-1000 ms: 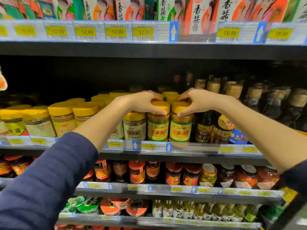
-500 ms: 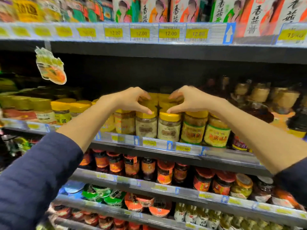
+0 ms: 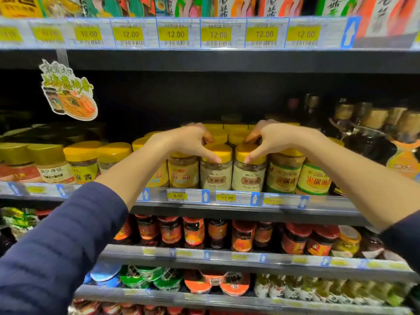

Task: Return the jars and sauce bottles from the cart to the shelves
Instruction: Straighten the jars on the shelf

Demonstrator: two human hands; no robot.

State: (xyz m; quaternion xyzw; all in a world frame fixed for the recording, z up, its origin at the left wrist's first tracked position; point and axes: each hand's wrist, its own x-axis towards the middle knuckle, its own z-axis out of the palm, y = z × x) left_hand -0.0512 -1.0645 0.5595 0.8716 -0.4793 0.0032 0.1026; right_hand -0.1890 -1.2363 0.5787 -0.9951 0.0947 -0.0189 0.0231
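Two beige-labelled jars with yellow lids stand side by side at the front of the middle shelf (image 3: 284,202). My left hand (image 3: 186,142) grips the lid of the left jar (image 3: 216,178), thumb across the front and fingers curled behind. In mirror fashion, my right hand (image 3: 279,137) grips the lid of the right jar (image 3: 248,178). Both jars stand upright on the shelf among rows of similar yellow-lidded jars. No cart is in view.
Green-labelled jars (image 3: 283,176) stand just right of my hands, and dark sauce bottles (image 3: 368,144) further right. A paper promo tag (image 3: 68,94) hangs at the upper left. Red-lidded jars (image 3: 193,233) fill the shelf below. The upper shelf's price strip (image 3: 175,34) overhangs.
Both hands shifted left from the green-labelled jars to the two beige-labelled jars. My view swung left with them and drew closer.
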